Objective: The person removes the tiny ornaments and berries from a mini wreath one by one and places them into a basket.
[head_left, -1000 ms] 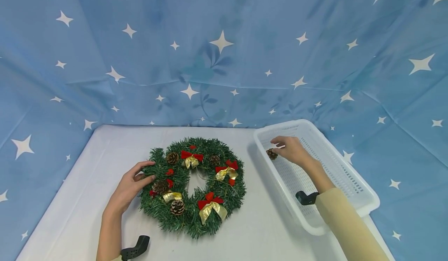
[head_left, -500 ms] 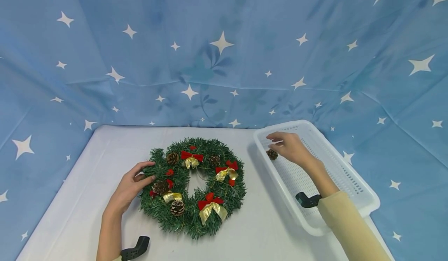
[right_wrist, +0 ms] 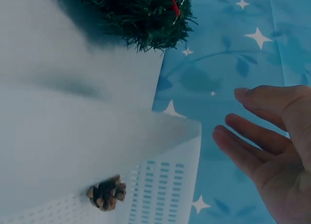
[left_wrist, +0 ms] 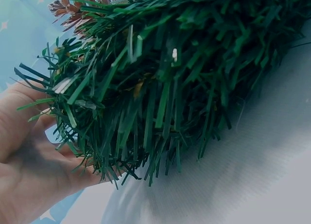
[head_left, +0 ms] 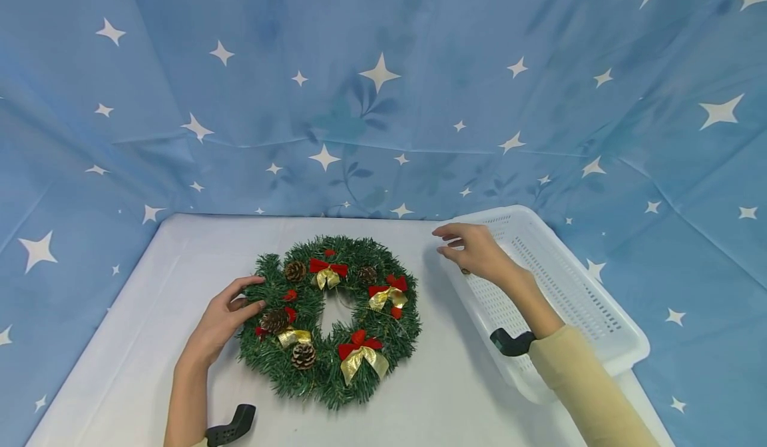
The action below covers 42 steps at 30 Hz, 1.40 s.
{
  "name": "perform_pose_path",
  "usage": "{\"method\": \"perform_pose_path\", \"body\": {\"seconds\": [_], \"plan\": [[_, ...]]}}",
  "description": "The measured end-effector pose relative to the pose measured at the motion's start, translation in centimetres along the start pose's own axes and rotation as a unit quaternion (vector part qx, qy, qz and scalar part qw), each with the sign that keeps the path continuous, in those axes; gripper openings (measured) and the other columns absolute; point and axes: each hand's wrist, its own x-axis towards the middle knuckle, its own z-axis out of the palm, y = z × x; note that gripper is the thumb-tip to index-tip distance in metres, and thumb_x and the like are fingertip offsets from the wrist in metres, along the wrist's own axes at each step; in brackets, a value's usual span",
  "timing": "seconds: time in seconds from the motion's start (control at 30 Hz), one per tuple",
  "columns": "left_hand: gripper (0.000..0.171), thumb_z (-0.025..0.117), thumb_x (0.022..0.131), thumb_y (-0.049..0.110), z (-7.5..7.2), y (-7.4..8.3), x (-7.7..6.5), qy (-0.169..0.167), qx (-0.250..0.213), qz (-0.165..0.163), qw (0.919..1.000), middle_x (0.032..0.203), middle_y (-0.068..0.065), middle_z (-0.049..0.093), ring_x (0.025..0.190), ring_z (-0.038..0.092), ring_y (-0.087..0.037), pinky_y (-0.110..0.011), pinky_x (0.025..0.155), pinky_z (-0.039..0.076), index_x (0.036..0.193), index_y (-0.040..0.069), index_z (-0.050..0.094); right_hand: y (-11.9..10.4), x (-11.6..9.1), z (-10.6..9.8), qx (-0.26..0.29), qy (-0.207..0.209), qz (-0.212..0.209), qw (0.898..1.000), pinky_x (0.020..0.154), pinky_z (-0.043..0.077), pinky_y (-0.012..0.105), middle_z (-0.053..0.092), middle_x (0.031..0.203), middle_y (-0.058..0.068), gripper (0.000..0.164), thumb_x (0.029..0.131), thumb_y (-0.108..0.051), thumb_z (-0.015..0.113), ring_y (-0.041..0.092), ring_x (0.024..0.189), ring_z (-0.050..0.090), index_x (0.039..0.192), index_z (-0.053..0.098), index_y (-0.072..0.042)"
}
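In the head view a green Christmas wreath point(head_left: 395, 337) with red-and-gold bows and pine cones lies on the white table. My left hand point(head_left: 218, 317) holds its left edge, thumb and fingers around the greenery; the left wrist view shows part of the fingers hidden behind the needles. Over the near-left rim of a white plastic basket point(head_left: 563, 287) hovers my right hand point(head_left: 473, 250), with relaxed fingers and nothing between them. A small brown pine cone point(right_wrist: 108, 194) lies inside the basket, mostly covered by the right hand in the head view.
A blue cloth with white stars point(head_left: 377, 74) hangs behind and beside the table. White cloth point(head_left: 443, 380) covers the tabletop, with a strip of it between wreath and basket. Each wrist carries a black camera mount point(head_left: 512, 342).
My right hand has drawn away from the pine cone, up and to the left, and is now over the basket's left rim. The cone stays in the basket. The left hand has not moved.
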Motion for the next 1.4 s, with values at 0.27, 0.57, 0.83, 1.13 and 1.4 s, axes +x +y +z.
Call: {"method": "perform_pose_path", "body": {"seconds": [0.27,0.57,0.83,1.13,1.4], "plan": [[0.062,0.069,0.101,0.029,0.1,0.0,0.1,-0.002,-0.003,0.000,1.0000,0.170,-0.018,0.019,0.151,0.020,-0.057,-0.078,0.111,0.028,0.154,0.013,0.043,-0.8,0.5,1.0,0.021,-0.013,-0.011,1.000,0.087,0.062,0.043,0.072,0.123,0.021,0.032,0.094,-0.006,0.070,0.039,0.107,0.073,0.126,0.071,-0.001],[0.061,0.069,0.101,0.030,0.3,0.0,0.2,-0.005,-0.003,-0.002,1.0000,0.170,-0.019,0.018,0.152,0.019,-0.056,-0.078,0.111,0.028,0.154,0.013,0.044,-1.6,1.1,2.6,0.042,-0.032,-0.019,0.998,0.087,0.062,0.039,0.073,0.123,0.017,0.031,0.095,-0.006,0.071,0.036,0.107,0.074,0.125,0.071,-0.002],[0.061,0.068,0.101,0.029,0.4,0.0,0.3,-0.006,-0.005,-0.004,1.0000,0.171,-0.019,0.015,0.151,0.017,-0.058,-0.078,0.111,0.028,0.154,0.013,0.043,-2.7,1.4,3.8,0.047,-0.049,-0.023,0.997,0.085,0.063,0.034,0.072,0.125,0.015,0.031,0.094,-0.006,0.073,0.034,0.107,0.074,0.125,0.071,-0.003],[0.062,0.068,0.101,0.028,0.0,0.2,0.3,-0.008,0.004,-0.004,1.0000,0.171,-0.021,0.013,0.151,0.019,-0.058,-0.078,0.110,0.029,0.156,0.013,0.041,-3.5,2.0,5.3,0.068,-0.080,-0.033,0.994,0.087,0.062,0.033,0.070,0.129,0.020,0.035,0.096,-0.007,0.072,0.034,0.109,0.073,0.129,0.068,0.000],[0.063,0.068,0.101,0.031,0.0,0.1,0.3,-0.007,0.002,-0.009,0.9999,0.171,-0.022,0.011,0.151,0.017,-0.058,-0.078,0.111,0.027,0.155,0.013,0.042,-4.2,2.4,6.2,0.075,-0.092,-0.035,0.992,0.085,0.062,0.029,0.072,0.125,0.018,0.034,0.095,-0.007,0.072,0.031,0.105,0.074,0.129,0.069,0.000]]}}
